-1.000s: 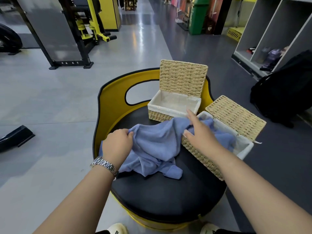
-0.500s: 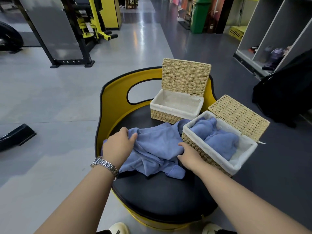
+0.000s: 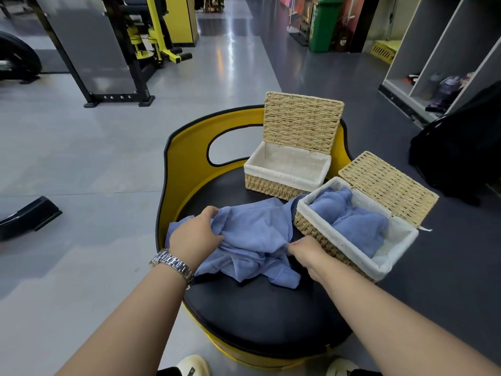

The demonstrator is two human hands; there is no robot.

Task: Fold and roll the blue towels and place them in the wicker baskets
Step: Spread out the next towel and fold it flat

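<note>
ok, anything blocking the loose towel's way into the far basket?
Nothing visible. The far basket stands lid-up and shows only its liner, just beyond the loose towel. The near basket sits to the right, off that path.

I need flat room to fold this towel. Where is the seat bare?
Bare: the black seat between the crumpled towel and the near rim. Crowded: the back and right, with both baskets.

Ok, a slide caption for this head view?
Both hands, left hand and right hand, grip a crumpled blue towel beside two open wicker baskets, one already holding towels.
</note>
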